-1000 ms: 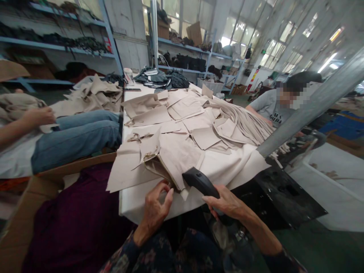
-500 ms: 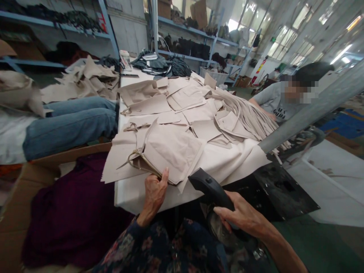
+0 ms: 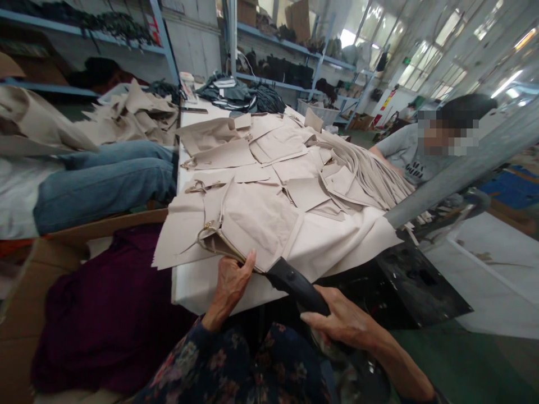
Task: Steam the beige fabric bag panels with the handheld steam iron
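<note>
My left hand (image 3: 233, 284) is closed on the near edge of a beige fabric piece (image 3: 263, 221) with a metal zipper (image 3: 231, 246); the thumb lies on top. A thin cord loop hangs at the zipper's far end. In my right hand (image 3: 343, 317) is a black handheld tool (image 3: 297, 283) with a blunt, wide head; its exact kind is unclear. The tool's head meets the fabric's near corner, just right of my left thumb. Whether it grips the cloth there cannot be seen.
More beige pieces lie across the white table (image 3: 191, 294), with long strips (image 3: 370, 168) at right. A metal pole (image 3: 458, 163) slants in front of a co-worker (image 3: 415, 151). At left are a cardboard box (image 3: 23, 292) holding purple cloth (image 3: 105, 314) and another person's jeans-clad legs (image 3: 118, 179).
My right hand has brought the black tool left to the fabric's corner. My left hand has shifted slightly right with the fabric edge. The beige cloth at far left has moved.
</note>
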